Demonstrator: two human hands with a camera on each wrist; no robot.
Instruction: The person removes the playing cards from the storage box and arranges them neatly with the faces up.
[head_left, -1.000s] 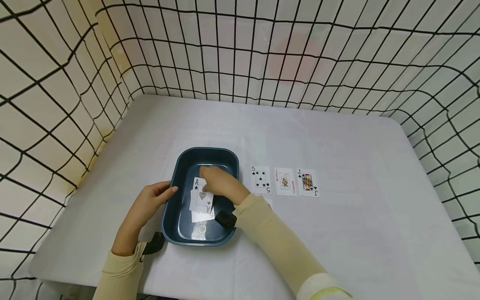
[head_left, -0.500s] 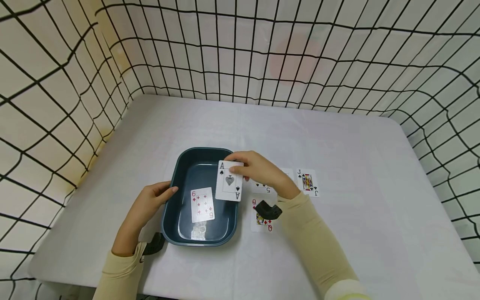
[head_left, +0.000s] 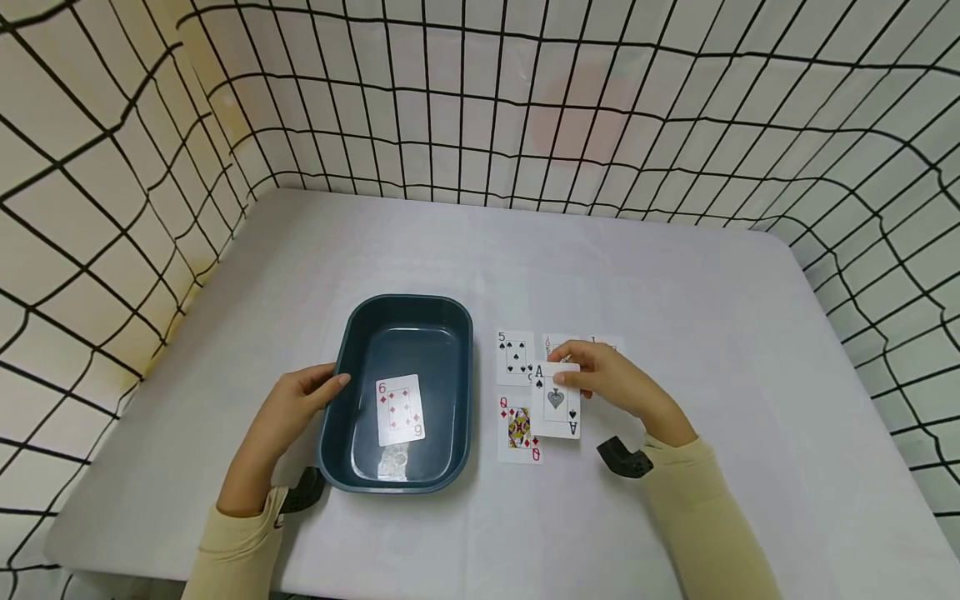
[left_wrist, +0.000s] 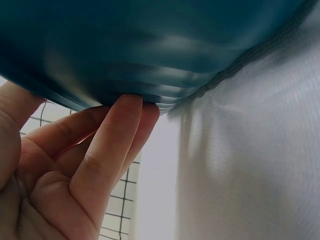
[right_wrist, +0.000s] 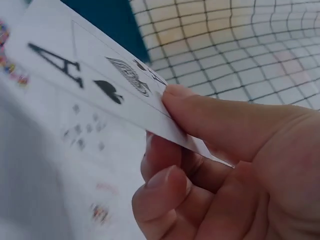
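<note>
Out of the tray, one ace pinched in right-hand fingers; one nine remains; left fingers grip the rim.

The tray looks like smooth, glossy dark-teal plastic with light glinting off its floor, the ace and the other cards like slick coated paper, and the table cover like matt, finely woven white cloth.

Left hand rests outstretched, fingers curled; right hand pinches.
</note>
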